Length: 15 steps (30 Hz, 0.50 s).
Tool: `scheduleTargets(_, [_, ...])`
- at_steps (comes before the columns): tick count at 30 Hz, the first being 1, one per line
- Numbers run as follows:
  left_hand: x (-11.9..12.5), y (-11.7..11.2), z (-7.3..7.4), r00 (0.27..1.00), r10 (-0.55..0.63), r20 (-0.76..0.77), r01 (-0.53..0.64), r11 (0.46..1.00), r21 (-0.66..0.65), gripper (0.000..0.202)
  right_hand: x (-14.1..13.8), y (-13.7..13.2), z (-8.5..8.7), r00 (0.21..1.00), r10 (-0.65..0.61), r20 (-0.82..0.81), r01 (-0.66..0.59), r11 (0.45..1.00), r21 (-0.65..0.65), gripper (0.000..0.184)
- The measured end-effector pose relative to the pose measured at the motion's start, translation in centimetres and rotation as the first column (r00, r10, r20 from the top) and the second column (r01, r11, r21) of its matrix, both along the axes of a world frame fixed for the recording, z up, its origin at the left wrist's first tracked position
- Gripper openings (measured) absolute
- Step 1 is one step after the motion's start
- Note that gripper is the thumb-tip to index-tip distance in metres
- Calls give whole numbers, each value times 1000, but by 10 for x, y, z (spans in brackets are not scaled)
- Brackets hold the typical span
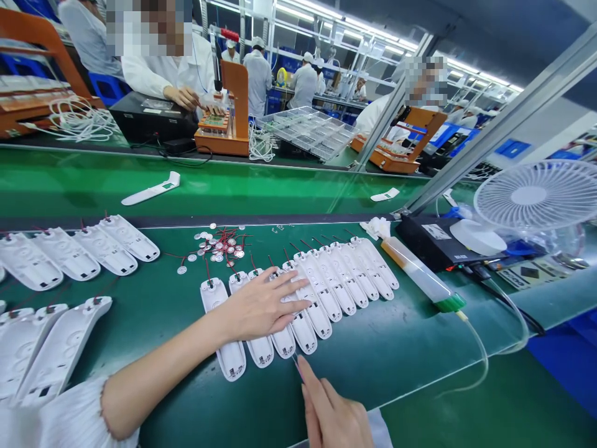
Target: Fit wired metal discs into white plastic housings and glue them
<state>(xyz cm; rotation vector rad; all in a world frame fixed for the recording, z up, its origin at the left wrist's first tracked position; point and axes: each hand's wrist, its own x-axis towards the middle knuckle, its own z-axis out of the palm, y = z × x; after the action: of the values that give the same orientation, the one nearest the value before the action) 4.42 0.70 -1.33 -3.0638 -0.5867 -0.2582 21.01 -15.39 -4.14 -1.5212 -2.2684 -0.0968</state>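
Observation:
My left hand [261, 305] lies with fingers spread across a row of white plastic housings [231, 361]. The housings lie side by side, open face up, with thin red wires at their far ends. In front of the row, my right hand [336, 410] is closed around slim tweezers [298, 368]. Their tip is by the near end of a housing below my left hand; I cannot tell whether it touches. Beyond the row is a pile of small round discs with red wires [219, 244].
More white housings [116, 246] lie at the left. A glue syringe [420, 274] with a hose rests at the right, near a black box [429, 236] and a white fan [529, 196]. Behind runs a green conveyor belt [261, 193] carrying white parts. Co-workers sit beyond it.

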Motion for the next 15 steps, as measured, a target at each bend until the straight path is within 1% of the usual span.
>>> scheduleTargets(6, [0,-1,-2,1000,-3,15,3,1000,-7,36,-3,3,5,997,25,67,-25,1000,2,38])
scheduleTargets(9, [1,1,-1,1000,8,8,-8,1000,-14,36,-2,7,4,986,67,152,-72,997,26,38])
scheduleTargets(13, [0,-1,3,1000,23,15,-23,1000,20,37,-6,8,-2,950,68,304,-108,987,117,41])
scheduleTargets(15, [-3,-5,-1,999,22,46,-26,997,73,38,-8,5,-3,928,25,372,-92,983,161,42])
